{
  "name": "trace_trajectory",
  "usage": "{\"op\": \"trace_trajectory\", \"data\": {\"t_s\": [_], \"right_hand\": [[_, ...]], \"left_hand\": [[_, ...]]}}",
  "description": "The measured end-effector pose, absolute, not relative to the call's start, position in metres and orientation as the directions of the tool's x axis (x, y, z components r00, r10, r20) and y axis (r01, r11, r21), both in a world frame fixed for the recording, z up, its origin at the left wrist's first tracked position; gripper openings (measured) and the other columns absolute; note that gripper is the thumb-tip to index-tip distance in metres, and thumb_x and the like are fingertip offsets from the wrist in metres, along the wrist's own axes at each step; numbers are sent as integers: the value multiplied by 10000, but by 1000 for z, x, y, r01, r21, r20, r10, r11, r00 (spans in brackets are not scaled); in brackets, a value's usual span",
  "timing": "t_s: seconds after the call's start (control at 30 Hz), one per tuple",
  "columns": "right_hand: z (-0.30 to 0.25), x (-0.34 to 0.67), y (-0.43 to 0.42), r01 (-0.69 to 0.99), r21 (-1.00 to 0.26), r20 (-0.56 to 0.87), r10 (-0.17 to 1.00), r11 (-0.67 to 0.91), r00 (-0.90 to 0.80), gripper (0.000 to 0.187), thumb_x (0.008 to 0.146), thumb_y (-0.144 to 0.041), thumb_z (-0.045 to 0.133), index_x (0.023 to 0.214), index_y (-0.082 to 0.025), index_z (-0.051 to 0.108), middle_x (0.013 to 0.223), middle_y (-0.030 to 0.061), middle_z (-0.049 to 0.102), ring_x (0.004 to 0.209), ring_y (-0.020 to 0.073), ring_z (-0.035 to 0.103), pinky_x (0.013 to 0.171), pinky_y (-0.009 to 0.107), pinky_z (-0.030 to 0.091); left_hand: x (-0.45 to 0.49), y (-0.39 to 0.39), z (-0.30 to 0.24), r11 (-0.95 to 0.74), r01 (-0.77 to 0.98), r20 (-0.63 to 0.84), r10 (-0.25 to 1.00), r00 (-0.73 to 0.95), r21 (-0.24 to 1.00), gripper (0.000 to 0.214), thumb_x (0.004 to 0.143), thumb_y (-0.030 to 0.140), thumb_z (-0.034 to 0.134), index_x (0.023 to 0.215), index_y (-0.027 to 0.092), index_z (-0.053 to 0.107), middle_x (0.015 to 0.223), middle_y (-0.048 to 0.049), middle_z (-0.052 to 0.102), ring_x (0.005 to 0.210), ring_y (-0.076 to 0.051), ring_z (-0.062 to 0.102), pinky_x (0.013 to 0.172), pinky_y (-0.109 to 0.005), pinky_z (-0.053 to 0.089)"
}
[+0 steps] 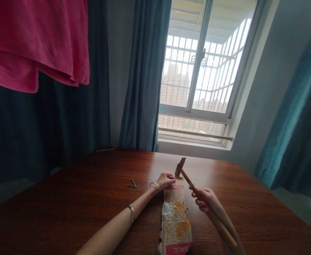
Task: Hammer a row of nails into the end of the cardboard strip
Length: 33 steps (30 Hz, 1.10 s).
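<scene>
A long strip of patterned cardboard (175, 216), spotted with pink bands, lies on the wooden table (91, 198) in front of me. My left hand (166, 180) is pinched at the strip's far end, fingers closed on something small, likely a nail. My right hand (204, 200) is wrapped round the wooden handle of a hammer (195, 187). The hammer's metal head (180, 166) hovers just above and beside my left fingers.
A few loose nails (132, 185) lie on the table to the left of my left hand. A pink cloth (35, 42) hangs at the upper left. Blue curtains (144, 78) frame a barred window (200, 71) beyond the table's far edge.
</scene>
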State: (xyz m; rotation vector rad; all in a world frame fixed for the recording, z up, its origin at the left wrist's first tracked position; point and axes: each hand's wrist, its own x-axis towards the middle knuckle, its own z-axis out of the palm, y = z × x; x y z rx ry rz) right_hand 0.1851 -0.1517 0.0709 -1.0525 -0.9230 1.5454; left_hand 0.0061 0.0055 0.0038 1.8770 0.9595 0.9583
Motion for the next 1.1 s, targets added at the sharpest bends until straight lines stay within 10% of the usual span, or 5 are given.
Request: {"op": "trace_trajectory", "data": {"t_s": [1.1], "right_hand": [[65,187,-148,-243,-941,-212,970,-235,-114,362,614,-404,665,825,-119,594,621,-15,523,347,11,341,287,147,203]], "left_hand": [[5,0,7,-355,228,217,856,469,907,213,584,294,600,663,98,630,581,-9,602,537,-111,525,499,-195,370]]}}
